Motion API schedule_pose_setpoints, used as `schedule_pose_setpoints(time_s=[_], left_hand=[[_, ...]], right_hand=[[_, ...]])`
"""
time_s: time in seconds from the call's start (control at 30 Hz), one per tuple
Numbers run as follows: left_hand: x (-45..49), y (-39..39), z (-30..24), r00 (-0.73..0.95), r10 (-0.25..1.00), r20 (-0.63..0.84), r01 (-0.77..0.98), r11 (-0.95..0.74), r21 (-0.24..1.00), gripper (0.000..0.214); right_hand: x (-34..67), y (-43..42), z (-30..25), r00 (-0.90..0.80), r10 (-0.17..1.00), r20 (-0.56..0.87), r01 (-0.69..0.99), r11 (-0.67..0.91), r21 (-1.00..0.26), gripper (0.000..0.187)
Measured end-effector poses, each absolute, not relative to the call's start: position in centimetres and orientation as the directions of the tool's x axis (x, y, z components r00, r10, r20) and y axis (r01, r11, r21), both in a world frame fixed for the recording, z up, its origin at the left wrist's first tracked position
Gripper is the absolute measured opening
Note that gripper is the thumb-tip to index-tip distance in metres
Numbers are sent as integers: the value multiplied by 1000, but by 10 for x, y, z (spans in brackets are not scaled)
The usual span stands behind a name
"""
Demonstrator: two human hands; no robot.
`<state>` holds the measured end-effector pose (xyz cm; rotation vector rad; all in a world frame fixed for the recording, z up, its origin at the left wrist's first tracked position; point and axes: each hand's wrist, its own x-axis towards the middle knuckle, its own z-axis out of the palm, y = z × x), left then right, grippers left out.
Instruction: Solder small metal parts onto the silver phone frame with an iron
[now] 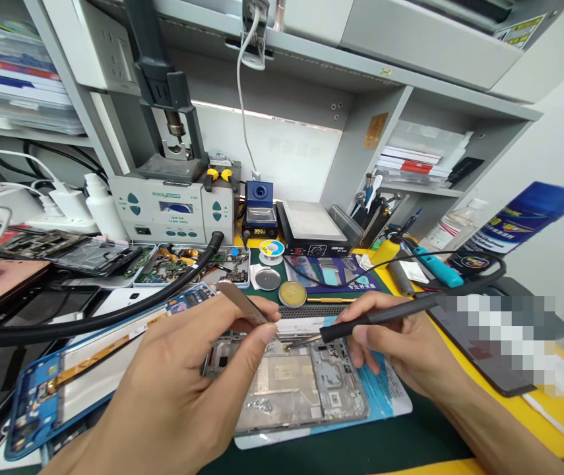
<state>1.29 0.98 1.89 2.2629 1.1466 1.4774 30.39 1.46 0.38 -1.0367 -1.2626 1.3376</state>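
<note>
My left hand (187,376) is closed around a pair of flat metal tweezers (243,302), their rounded rear end pointing up and their tips hidden behind my fingers. In my right hand (385,336) is a soldering iron (345,326) with a black handle and a cable. Its thin metal tip reaches the upper part of a bare grey phone frame (291,389), near a small gold-coloured spot; contact there is too small to tell. The frame lies flat on a blue and white sheet (385,389), and my left hand covers its left side.
A thick black hose (113,323) crosses above a blue phone frame (34,402) at left. Behind stand a rework station (173,208), a solder spool (271,249), a round tin (292,294) and a heating plate (314,224). A dark tablet-like device (484,369) lies right.
</note>
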Motion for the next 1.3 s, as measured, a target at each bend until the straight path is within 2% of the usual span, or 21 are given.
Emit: schedule_pose_setpoints(time_s=[0.87, 1.3], left_hand=[[11, 8, 18, 243, 725, 645, 491, -665, 563, 14], [13, 8, 19, 216, 735, 643, 468, -656, 593, 12]], right_hand=[[304, 17, 2, -129, 990, 52, -96, 40, -995, 9], [297, 15, 6, -99, 994, 46, -75, 38, -996, 31]])
